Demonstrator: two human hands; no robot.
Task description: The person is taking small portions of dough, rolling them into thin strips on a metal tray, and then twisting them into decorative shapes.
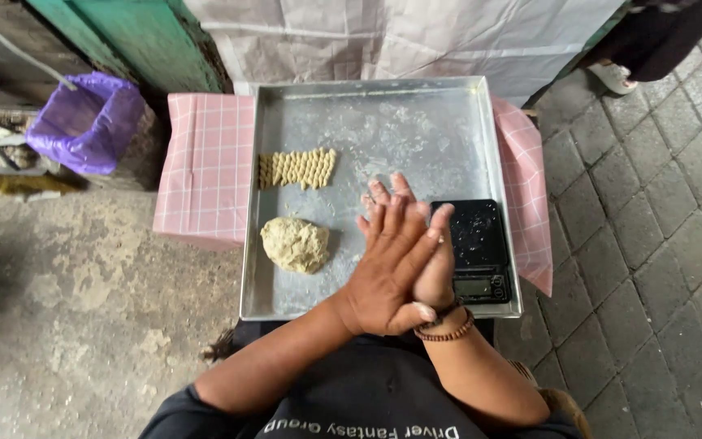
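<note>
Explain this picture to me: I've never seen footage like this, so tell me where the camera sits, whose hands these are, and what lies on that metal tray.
There is no machine here. The one picture comes from a camera worn on a person's head, looking straight down at their own two bare hands. The left hand lies over the right hand, palms pressed together above a square metal tray; whether anything sits between them is hidden. On the floury tray lie a lump of pale dough, a row of small twisted dough pieces, and a black kitchen scale. The tray rests on a pink checked cloth. To the left stands a bin lined with a purple bag.
</note>
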